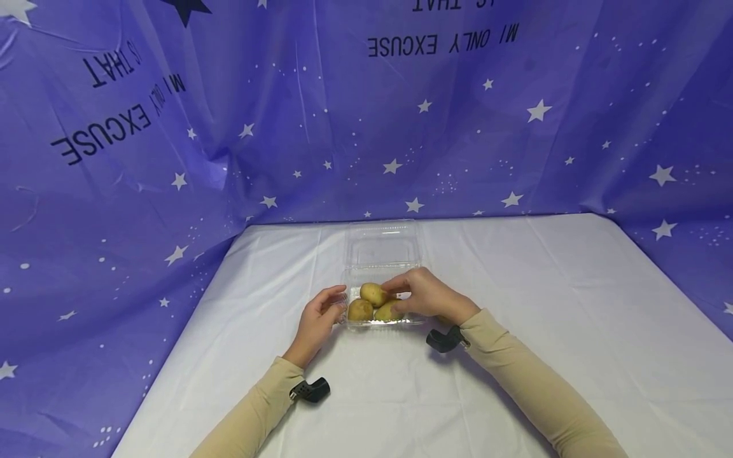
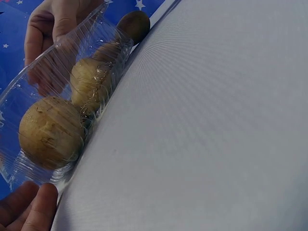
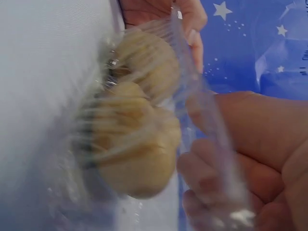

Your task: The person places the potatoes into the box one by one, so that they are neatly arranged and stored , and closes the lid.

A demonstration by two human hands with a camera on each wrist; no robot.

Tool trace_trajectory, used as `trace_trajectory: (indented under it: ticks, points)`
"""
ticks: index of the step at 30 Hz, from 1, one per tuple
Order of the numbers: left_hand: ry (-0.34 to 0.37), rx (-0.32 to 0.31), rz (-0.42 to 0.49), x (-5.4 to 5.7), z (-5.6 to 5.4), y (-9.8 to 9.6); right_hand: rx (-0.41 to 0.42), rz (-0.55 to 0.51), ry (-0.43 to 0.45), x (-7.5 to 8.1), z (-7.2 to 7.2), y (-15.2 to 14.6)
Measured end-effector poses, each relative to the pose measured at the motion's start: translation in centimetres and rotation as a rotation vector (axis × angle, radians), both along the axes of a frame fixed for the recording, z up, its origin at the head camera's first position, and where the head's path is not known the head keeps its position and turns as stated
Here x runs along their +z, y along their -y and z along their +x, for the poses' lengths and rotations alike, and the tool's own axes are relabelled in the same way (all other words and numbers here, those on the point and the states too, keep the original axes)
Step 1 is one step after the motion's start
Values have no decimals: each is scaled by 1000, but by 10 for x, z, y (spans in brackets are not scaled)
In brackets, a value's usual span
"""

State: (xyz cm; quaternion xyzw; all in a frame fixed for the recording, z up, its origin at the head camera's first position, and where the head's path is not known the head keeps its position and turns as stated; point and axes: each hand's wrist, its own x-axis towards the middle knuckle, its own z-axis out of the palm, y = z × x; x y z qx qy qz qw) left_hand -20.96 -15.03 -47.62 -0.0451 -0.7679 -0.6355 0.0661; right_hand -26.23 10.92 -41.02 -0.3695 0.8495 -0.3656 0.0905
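Observation:
A clear plastic clamshell box lies on the table with its lid folded back. Three yellow-brown potatoes sit in it: one at the left, one farther back and one at the right. My left hand is at the box's left side, fingertips against its end wall in the left wrist view. My right hand reaches in over the right side, index finger and thumb overlapping the back and right potatoes. In the right wrist view its loosely bent fingers show beside the potatoes, behind the clear wall.
A darker brown oval thing shows past the far end of the box in the left wrist view. White cloth covers the table. Behind and at the left hangs a purple curtain printed with stars. Each wrist carries a black camera mount.

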Motion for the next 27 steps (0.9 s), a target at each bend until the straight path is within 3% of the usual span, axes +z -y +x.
trace_trajectory:
  ticks: [16,27]
  points:
    - [20,3,13,2,1,-1,-156,-37,-54,23,-3,-48]
    - [21,1,7,2,1,0,-250,3,-46,13,7,-97]
